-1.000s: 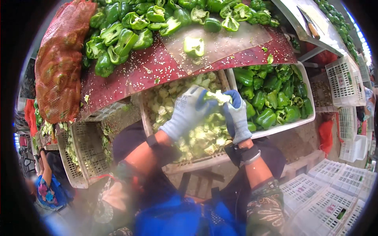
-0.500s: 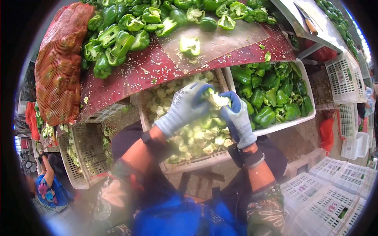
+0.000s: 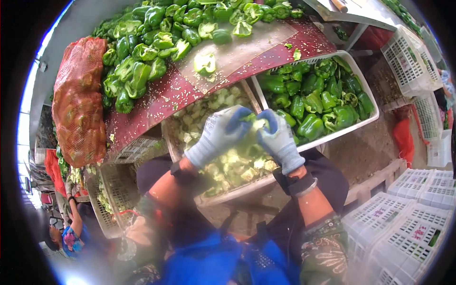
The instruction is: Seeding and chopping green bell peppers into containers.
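My left hand (image 3: 222, 132) and my right hand (image 3: 279, 140), in grey-and-blue work gloves, meet over a crate of pale cores. Their fingers are closed around a green bell pepper (image 3: 257, 124), its whitish inside showing near my right fingers. Gloves hide much of it, so whether it is one piece or two I cannot make out. Below lie the pale pepper cores (image 3: 235, 172) in a shallow plastic crate (image 3: 223, 197). To the right, green bell peppers (image 3: 311, 127) fill a white crate (image 3: 374, 115). One halved pepper (image 3: 204, 64) rests alone on the red tabletop (image 3: 142, 121).
Beyond my hands, a heap of peppers (image 3: 164, 40) covers the table's far side, with a red mesh sack (image 3: 80, 102) at its left. White crates (image 3: 396, 228) stand at lower right, more (image 3: 411, 59) at far right. Another person (image 3: 71, 237) sits at lower left.
My view has shifted, so the table sits further left. The pepper shows less of its pale inside, with my fingers closer around it.
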A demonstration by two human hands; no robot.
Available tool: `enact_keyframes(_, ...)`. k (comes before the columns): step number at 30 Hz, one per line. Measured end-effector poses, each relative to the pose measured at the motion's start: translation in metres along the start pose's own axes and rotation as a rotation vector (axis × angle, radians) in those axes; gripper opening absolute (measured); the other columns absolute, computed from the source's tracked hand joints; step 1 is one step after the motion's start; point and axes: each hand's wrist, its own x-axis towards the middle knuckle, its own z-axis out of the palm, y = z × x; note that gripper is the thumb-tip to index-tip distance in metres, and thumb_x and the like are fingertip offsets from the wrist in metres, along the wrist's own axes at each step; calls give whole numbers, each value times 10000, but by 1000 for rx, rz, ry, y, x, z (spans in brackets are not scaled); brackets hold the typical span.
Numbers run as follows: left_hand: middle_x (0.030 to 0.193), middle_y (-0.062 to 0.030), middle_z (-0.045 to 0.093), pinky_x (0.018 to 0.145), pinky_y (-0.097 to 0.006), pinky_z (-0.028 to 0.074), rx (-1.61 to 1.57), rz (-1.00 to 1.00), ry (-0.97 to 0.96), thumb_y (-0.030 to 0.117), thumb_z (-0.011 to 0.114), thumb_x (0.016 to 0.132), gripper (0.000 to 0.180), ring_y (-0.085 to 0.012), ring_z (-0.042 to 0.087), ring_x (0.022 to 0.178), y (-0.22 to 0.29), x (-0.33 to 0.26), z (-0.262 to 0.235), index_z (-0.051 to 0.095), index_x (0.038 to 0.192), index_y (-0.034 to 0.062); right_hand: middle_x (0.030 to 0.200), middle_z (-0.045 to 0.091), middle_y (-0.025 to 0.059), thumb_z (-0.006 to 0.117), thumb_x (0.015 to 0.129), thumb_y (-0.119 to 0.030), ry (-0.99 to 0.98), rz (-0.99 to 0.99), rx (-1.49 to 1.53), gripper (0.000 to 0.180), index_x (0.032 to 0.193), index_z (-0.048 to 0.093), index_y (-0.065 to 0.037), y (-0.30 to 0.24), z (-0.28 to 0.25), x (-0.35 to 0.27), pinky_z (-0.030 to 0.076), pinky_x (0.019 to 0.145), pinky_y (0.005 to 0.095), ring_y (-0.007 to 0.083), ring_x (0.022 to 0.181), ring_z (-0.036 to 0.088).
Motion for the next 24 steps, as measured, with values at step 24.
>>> enact_keyframes(24, 790, 65, 576, 589, -214, 430, -365, -214, -203, 229, 622, 928, 313, -25, 484, 702, -48, -2, -35, 641, 1169, 29, 1208, 607, 199, 563, 788, -10, -415, -49, -28, 577, 1356, 469, -41, -24, 22, 10, 503, 913, 370, 321, 1086, 624)
